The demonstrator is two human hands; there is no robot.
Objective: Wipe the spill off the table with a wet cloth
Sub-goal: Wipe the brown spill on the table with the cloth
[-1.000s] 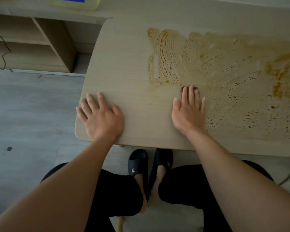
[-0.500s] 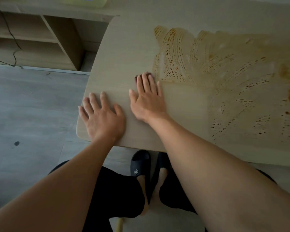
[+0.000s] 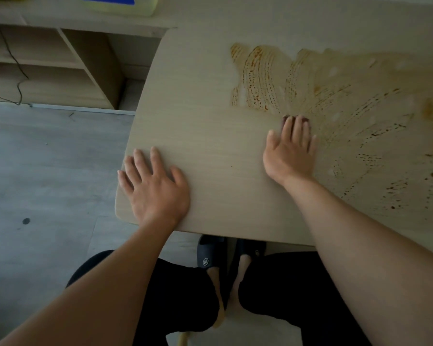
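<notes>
A light wooden table (image 3: pixel 205 101) carries a wide brown smeared spill (image 3: pixel 340 101) over its right half, streaked in arcs. My right hand (image 3: pixel 289 151) lies flat with straight fingers at the spill's near left edge, pressing down a dark purplish cloth (image 3: pixel 295 119). Only a sliver of that cloth peeks out past my fingertips; the rest is hidden under the palm. My left hand (image 3: pixel 155 186) rests flat and spread on the table's near left corner, holding nothing.
A wooden shelf unit (image 3: pixel 60 71) with a black cable stands at the back left. A yellowish container (image 3: pixel 125 5) with a blue label sits on top of it. Grey floor lies to the left. My knees and black slippers (image 3: pixel 210 253) are under the table's front edge.
My right hand swept the cloth left to beside my left hand, then back right to the spill's edge. The left hand stayed put.
</notes>
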